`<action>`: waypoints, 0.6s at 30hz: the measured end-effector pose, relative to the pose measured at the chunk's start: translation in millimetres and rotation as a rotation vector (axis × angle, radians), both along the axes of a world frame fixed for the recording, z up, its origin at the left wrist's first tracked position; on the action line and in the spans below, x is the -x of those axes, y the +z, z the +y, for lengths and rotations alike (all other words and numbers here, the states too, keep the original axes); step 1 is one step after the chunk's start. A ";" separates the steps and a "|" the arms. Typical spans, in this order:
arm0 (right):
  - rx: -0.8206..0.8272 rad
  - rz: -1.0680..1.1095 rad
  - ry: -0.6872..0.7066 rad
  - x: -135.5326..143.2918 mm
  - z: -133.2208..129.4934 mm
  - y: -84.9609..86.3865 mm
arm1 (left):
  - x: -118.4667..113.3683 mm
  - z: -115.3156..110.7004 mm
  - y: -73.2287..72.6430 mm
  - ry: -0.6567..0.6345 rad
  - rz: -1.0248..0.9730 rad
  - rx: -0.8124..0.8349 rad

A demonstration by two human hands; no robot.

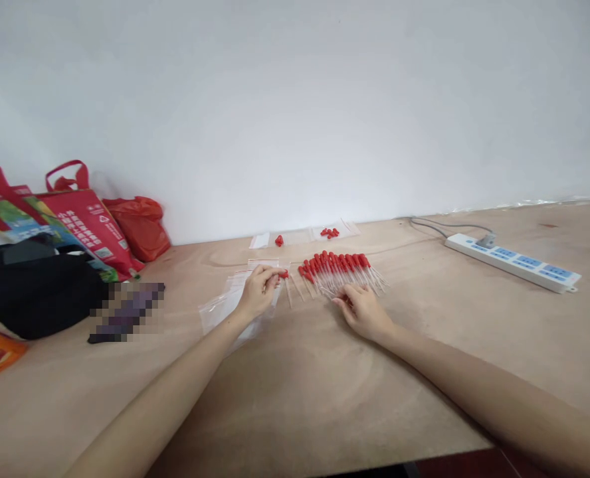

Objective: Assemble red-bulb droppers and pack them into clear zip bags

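Note:
My left hand (pixel 261 292) is closed in a pinch on the red bulb of a glass dropper (pixel 288 292), whose thin clear tube points toward me. A row of red-bulbed droppers (pixel 342 262) lies side by side on the table, bulbs away from me and tubes toward me. My right hand (pixel 362 311) is at the near side of this row, thumb and fingers closed around the end of a clear dropper tube (pixel 327 291). Clear zip bags (pixel 225 305) lie flat, partly beneath my left hand and forearm.
Near the wall, several loose red bulbs (pixel 330 233) and another small red group (pixel 279 241) rest on clear bags. A white power strip (pixel 514 261) with a plugged-in cable lies right. Shopping bags (pixel 90 222), a black cloth item (pixel 40 292) and a pixelated object (pixel 128 312) occupy the left.

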State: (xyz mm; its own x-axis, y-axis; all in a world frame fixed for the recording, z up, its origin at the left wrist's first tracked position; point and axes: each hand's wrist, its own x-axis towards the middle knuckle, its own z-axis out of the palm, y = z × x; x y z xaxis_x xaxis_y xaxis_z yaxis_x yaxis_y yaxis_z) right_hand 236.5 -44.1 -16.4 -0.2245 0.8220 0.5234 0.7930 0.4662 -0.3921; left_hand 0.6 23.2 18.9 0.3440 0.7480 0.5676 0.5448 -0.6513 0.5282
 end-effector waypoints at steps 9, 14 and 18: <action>-0.012 0.001 0.126 16.3 -12.1 2.7 | -10.4 -55.7 -24.6 -0.048 -0.343 0.369; -0.038 -0.004 0.172 23.4 -17.0 4.7 | -8.8 -56.5 -19.7 -0.021 -0.117 0.190; -0.036 -0.012 0.198 25.9 -18.2 7.0 | -7.7 -57.4 -18.2 -0.067 -0.034 0.127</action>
State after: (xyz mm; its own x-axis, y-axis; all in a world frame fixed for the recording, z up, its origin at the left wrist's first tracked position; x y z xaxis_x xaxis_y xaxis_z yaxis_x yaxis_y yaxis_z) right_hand 210.6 -62.2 -9.3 -0.3866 0.7420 0.5477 0.6891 0.6271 -0.3632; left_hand 8.3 -34.1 0.6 0.3779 0.7905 0.4819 0.4827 -0.6124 0.6261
